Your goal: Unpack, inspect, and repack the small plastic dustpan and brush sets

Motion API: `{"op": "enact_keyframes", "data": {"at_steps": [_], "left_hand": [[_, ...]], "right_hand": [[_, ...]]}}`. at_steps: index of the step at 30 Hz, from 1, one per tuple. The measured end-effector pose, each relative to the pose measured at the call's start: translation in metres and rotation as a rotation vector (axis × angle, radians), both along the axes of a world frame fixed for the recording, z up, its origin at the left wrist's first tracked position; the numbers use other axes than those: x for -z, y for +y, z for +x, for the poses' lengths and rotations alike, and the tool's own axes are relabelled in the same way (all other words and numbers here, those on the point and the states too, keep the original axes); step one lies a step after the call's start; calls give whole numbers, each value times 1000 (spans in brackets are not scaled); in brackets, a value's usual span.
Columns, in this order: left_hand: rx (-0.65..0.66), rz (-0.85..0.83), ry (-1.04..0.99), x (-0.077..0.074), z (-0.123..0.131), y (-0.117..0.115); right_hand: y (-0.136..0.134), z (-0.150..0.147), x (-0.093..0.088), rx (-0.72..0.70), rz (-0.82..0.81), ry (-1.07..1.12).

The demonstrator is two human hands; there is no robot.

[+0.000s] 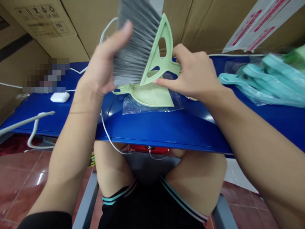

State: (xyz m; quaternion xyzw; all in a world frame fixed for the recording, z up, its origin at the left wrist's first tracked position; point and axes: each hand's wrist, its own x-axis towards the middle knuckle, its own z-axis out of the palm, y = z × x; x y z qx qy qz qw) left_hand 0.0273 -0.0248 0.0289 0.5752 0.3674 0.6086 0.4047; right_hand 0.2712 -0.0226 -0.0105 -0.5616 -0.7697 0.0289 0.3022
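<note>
A small hand brush (164, 47) with a light green head and long grey bristles is held up above the blue table. My right hand (194, 71) is closed around its green handle, the thumb lying along the lower edge of the head. On the bristle side, my left hand (105, 60) has its thumb laid over the grey bristles; its other fingers are hidden behind them. Below the brush a light green dustpan (152, 97) lies on a clear plastic bag (133, 106), its handle pointing left.
Turquoise dustpans or brushes (269, 79) in clear plastic are piled at the right of the blue table (152, 127). A white earphone case (59, 97), a white cable and a bent white rod (35, 122) are at the left. Cardboard boxes (92, 25) stand behind.
</note>
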Motion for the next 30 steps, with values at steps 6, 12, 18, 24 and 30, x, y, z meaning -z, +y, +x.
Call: {"op": "enact_keyframes", "data": {"at_steps": [6,12,18,24,30], "left_hand": [[157,-38,111,12,-1,11],[98,70,119,16,-7,23],[69,115,54,14,-7,25],[-70,153,-90,13,-11,33],[-235,145,-135,15,-14,40]], "right_hand": [[3,-1,6,39,83,20],[8,-1,11,8,166,49],[-1,-5,4,-38,194,119],[-32,-3,-47,126,240,25],[-173,-27,21,-374,280,166]]}}
